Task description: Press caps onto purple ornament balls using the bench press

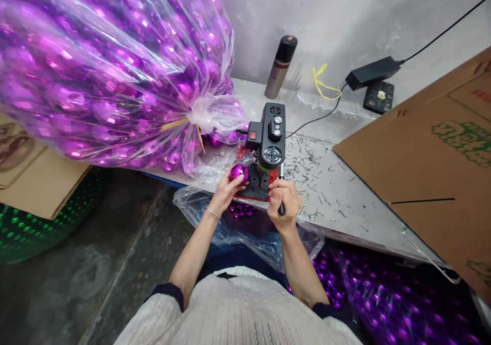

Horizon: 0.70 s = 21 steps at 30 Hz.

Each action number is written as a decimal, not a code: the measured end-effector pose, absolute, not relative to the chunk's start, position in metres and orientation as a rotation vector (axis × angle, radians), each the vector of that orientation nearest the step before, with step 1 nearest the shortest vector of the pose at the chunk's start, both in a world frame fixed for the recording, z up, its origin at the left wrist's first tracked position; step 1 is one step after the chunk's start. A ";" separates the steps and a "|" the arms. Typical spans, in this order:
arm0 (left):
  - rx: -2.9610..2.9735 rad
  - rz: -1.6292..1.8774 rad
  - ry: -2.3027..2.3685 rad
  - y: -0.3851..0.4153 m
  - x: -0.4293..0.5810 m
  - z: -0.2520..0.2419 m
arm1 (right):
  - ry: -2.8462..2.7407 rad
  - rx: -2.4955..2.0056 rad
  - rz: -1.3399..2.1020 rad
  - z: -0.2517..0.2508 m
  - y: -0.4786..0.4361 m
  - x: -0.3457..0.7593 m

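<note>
A shiny purple ball ornament [239, 173] is pinched in the fingers of my left hand [226, 191], just left of a small black bench drill press [273, 135]. My right hand [284, 202] is closed around the black-handled lever [282, 209] at the machine's right side. Under the drill head lies a dark slotted base plate [256, 186] with red edging around it. The ball is beside the head, not under it. Below the table edge, more purple balls [242, 210] sit in an open clear plastic bag [192, 201].
A huge tied clear bag [115, 68] of purple balls fills the left. Thin dark shavings [307, 176] litter the table. Behind stand a thermos-like bottle [281, 66], a yellow tie [320, 81] and a power adapter [372, 72]. A cardboard box [429, 145] leans at right.
</note>
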<state>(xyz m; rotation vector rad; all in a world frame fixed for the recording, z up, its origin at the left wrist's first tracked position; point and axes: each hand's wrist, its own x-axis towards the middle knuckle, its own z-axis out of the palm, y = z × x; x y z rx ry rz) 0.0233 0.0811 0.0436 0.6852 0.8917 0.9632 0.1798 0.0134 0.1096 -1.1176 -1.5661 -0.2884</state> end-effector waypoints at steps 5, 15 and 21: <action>1.124 0.967 1.121 0.076 0.035 0.034 | -1.576 -1.119 -0.295 0.110 0.013 0.180; 1.800 1.017 1.217 0.078 0.050 0.027 | -1.587 -1.128 -0.290 0.111 0.012 0.181; 1.912 1.103 1.161 0.083 0.056 0.015 | -1.581 -1.131 -0.277 0.110 0.011 0.181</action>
